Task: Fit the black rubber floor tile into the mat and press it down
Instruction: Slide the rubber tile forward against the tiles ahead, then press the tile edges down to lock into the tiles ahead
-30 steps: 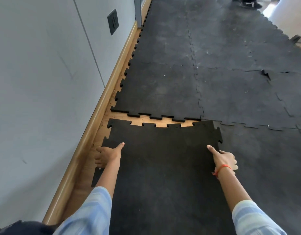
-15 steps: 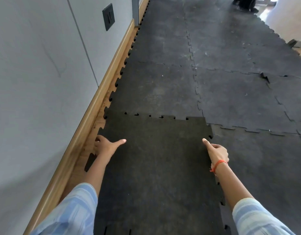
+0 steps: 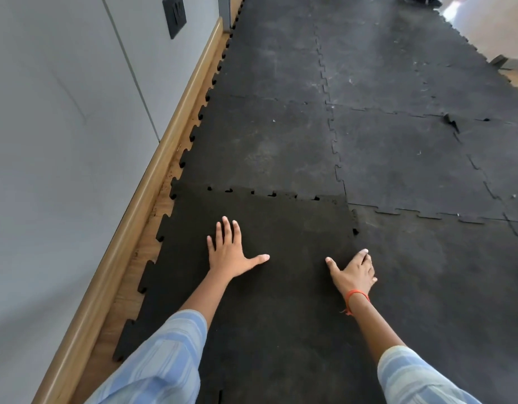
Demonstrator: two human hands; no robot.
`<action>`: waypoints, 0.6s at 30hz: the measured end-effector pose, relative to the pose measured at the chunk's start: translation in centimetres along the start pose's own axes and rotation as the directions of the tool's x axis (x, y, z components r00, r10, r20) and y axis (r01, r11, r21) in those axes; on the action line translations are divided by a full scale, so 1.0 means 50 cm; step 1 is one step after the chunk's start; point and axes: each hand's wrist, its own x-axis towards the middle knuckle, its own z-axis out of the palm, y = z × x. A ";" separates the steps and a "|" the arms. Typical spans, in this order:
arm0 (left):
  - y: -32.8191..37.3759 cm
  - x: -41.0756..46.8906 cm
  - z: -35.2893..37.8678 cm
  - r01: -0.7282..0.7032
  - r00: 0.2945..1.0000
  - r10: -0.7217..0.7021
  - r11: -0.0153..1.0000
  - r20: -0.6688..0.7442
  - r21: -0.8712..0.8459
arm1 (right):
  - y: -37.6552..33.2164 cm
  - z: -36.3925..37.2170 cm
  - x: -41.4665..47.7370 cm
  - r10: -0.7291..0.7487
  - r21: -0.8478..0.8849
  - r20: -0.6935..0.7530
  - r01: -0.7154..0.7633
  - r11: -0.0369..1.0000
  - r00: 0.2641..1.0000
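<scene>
The black rubber floor tile [image 3: 284,228] lies flat in front of me, its jigsaw front edge meeting the laid mat [image 3: 269,141], with a few small dark notches showing along that seam. My left hand [image 3: 230,252] rests palm-down on the tile, fingers spread. My right hand [image 3: 355,271], with an orange thread at the wrist, lies on the tile near its right edge, thumb out and fingers partly curled. Neither hand holds anything. The tile's right edge sits against the neighbouring mat tile [image 3: 441,272].
A grey wall [image 3: 62,141] with a wooden skirting board [image 3: 152,176] runs along the left, with a strip of wooden floor [image 3: 135,272] showing beside the tile's toothed left edge. A dark wall plate [image 3: 174,14] sits high on the wall. A torn spot [image 3: 451,121] marks the mat at right.
The tile slid forward and closed the wooden gap at the seam. Both hands moved from the tile's side edges inward onto its top, now lying flat.
</scene>
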 end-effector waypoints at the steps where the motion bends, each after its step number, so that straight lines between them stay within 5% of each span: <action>1: 0.011 0.013 -0.007 -0.032 0.999 0.032 0.999 0.009 0.007 | 0.004 0.000 0.001 -0.015 -0.004 0.008 0.015 1.000 1.000; 18: 0.024 0.170 -0.126 -0.114 0.991 0.100 0.977 0.085 0.181 | 0.051 0.014 0.001 -0.232 0.020 0.082 0.231 0.973 0.969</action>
